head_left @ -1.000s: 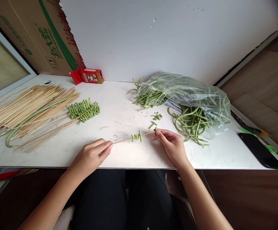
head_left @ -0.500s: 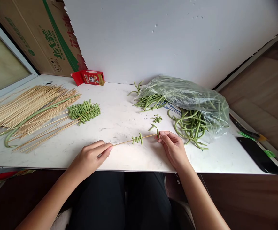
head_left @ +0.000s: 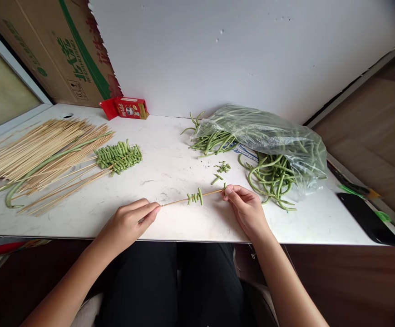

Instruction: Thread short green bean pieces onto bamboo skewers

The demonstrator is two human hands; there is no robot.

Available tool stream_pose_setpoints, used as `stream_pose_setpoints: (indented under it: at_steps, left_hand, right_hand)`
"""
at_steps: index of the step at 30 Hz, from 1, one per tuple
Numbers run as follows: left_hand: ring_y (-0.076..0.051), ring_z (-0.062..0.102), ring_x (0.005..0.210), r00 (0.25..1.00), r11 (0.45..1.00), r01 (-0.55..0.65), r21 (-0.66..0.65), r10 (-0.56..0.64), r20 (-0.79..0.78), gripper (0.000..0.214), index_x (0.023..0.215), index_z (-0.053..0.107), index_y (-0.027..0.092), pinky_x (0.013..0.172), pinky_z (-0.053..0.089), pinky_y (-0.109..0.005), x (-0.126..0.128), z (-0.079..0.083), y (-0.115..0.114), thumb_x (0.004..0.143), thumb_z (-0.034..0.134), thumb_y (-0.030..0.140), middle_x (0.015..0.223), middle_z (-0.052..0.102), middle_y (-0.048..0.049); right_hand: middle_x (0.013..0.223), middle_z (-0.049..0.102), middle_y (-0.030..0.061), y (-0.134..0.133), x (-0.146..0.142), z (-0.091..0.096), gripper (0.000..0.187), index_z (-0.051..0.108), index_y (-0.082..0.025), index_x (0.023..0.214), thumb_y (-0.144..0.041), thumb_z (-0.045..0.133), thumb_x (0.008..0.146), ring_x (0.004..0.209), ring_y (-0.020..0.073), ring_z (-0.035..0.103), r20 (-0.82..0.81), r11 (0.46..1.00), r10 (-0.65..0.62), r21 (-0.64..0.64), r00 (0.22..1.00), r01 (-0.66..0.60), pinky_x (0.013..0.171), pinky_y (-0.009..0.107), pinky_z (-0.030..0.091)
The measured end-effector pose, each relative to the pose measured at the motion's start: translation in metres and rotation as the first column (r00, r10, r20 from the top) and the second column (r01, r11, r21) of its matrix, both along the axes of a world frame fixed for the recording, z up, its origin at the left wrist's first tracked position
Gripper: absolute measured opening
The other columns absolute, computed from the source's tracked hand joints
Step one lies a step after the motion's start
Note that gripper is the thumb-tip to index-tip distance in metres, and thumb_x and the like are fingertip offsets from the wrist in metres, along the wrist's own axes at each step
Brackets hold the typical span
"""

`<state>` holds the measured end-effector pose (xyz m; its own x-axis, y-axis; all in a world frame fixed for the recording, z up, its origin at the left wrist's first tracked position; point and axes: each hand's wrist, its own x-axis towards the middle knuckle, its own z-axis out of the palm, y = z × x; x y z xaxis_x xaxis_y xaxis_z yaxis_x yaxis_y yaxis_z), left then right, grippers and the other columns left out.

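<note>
My left hand [head_left: 129, 221] pinches the blunt end of a thin bamboo skewer [head_left: 177, 201] that lies just above the white table [head_left: 170, 168]. A few short green bean pieces [head_left: 195, 197] are threaded on the skewer's middle. My right hand [head_left: 247, 209] pinches one more bean piece [head_left: 224, 189] at the skewer's pointed tip. Several loose cut bean pieces [head_left: 222, 169] lie just beyond the tip.
A clear plastic bag of long green beans [head_left: 269, 145] lies at the right. Finished bean skewers [head_left: 117, 156] and a pile of bare bamboo sticks [head_left: 34, 152] lie at the left. A red packet [head_left: 125, 108] and cardboard box [head_left: 54, 50] stand behind. A black phone [head_left: 367, 218] rests at the right edge.
Both hands and the skewer have barely moved; the right hand keeps the bean piece at the skewer's tip. The camera view shifted slightly.
</note>
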<state>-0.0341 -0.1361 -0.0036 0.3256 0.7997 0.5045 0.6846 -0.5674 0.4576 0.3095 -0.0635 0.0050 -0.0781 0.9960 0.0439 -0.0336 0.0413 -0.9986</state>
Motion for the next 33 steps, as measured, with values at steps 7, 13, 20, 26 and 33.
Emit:
stream_pose_setpoints:
  at_steps: [7,13,20,26,33]
  left_hand:
    - [-0.013,0.061,0.073,1.0,0.999,0.017,-0.029,-0.017,0.006,0.017,0.115,0.072,0.018,0.07,0.046,-0.028,-0.001,0.0,0.0,0.107,0.058,0.015,0.085,0.067,-0.0022]
    - [-0.012,0.057,0.07,1.0,0.999,0.018,-0.044,-0.018,-0.004,0.016,0.111,0.071,0.018,0.068,0.043,-0.028,-0.001,0.002,0.0,0.108,0.056,0.015,0.081,0.062,-0.0009]
    - [-0.012,0.061,0.073,1.0,1.0,0.02,-0.018,-0.02,0.009,0.019,0.118,0.072,0.019,0.071,0.047,-0.027,-0.002,-0.004,0.0,0.106,0.058,0.012,0.088,0.067,-0.0028]
    - [-0.014,0.065,0.075,1.0,1.0,0.019,-0.017,-0.02,-0.016,0.021,0.119,0.072,0.019,0.071,0.05,-0.027,-0.002,-0.003,0.0,0.107,0.056,0.015,0.089,0.071,-0.0038]
    - [-0.014,0.064,0.072,1.0,0.999,0.021,-0.04,-0.022,-0.012,0.019,0.116,0.073,0.019,0.069,0.049,-0.027,-0.003,0.0,0.0,0.107,0.056,0.017,0.086,0.07,-0.0029]
  right_hand:
    - [0.089,0.077,0.0056,-0.002,-0.003,0.003,0.03,0.08,-0.023,0.087,-0.053,0.082,0.091,0.085,0.0226,0.067,0.098,0.998,-0.042,0.04,0.994,0.038,0.087,0.036,0.054]
    - [0.088,0.076,0.0046,-0.005,-0.007,0.005,0.029,0.08,-0.024,0.092,-0.052,0.083,0.09,0.082,0.0219,0.067,0.118,0.996,-0.076,0.061,0.99,0.069,0.083,0.036,0.055]
    - [0.085,0.076,0.0057,-0.007,-0.01,0.01,0.034,0.081,-0.022,0.089,-0.056,0.081,0.09,0.077,0.0209,0.064,0.189,0.995,-0.092,0.055,0.978,0.083,0.075,0.034,0.053]
    - [0.085,0.075,0.0055,-0.008,-0.012,0.01,0.034,0.08,-0.022,0.089,-0.056,0.081,0.09,0.076,0.0199,0.061,0.175,0.995,-0.094,0.042,0.98,0.087,0.074,0.033,0.052]
    - [0.085,0.073,0.0049,-0.01,-0.015,0.012,0.032,0.079,-0.023,0.09,-0.054,0.083,0.088,0.079,0.0213,0.063,0.141,0.994,-0.098,0.061,0.985,0.09,0.076,0.034,0.053]
